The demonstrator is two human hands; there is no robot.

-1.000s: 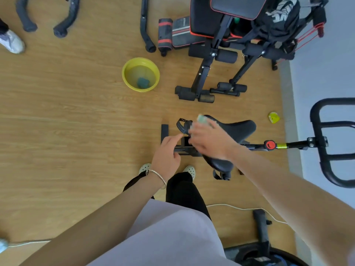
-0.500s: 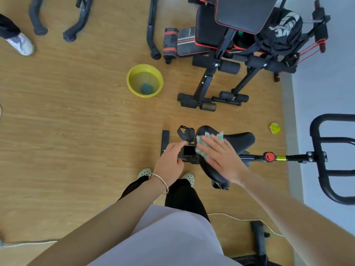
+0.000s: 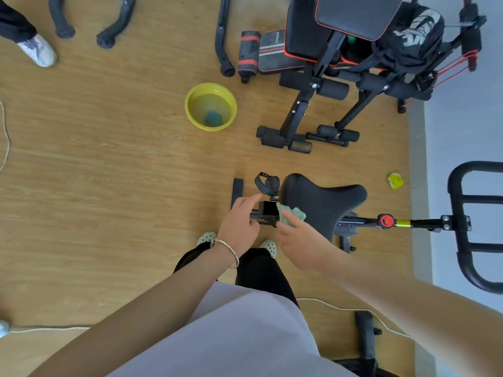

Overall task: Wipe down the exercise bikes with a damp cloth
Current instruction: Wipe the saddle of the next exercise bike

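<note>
A black exercise bike stands below me, its saddle [image 3: 324,198] seen from above and its handlebar frame [image 3: 468,221] at the right. My right hand [image 3: 296,238] presses a pale green cloth [image 3: 292,214] against the saddle's near left edge. My left hand [image 3: 241,225], with a bracelet on the wrist, rests on the bike's black frame rail [image 3: 265,213] just left of the cloth, fingers bent around it.
A yellow basin [image 3: 211,106] holding water and a green sponge sits on the wooden floor ahead. A black weight bench [image 3: 326,77] stands at the upper right. Another person's shoe [image 3: 38,51] is at the upper left. White cords lie on the floor.
My right hand has drawn the cloth from the top of the saddle down to its near left edge. The left hand stays on the frame rail.
</note>
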